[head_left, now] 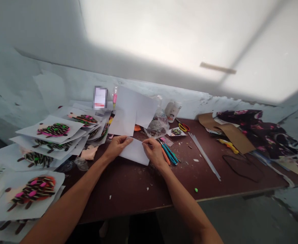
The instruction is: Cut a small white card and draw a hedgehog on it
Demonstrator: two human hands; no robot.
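Your left hand [117, 147] and right hand [154, 152] both pinch the white rectangular paper sheet [135, 152] between them, its long axis lying crosswise.

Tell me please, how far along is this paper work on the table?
Done: many white sheets with spiky hedgehog collages lie piled at the left, and they look finished. In hand: the left hand and the right hand both hold one plain white sheet, which shows no picture. Left: more blank white sheets lie beyond the hands, so some work seems to remain, though I cannot tell how much.
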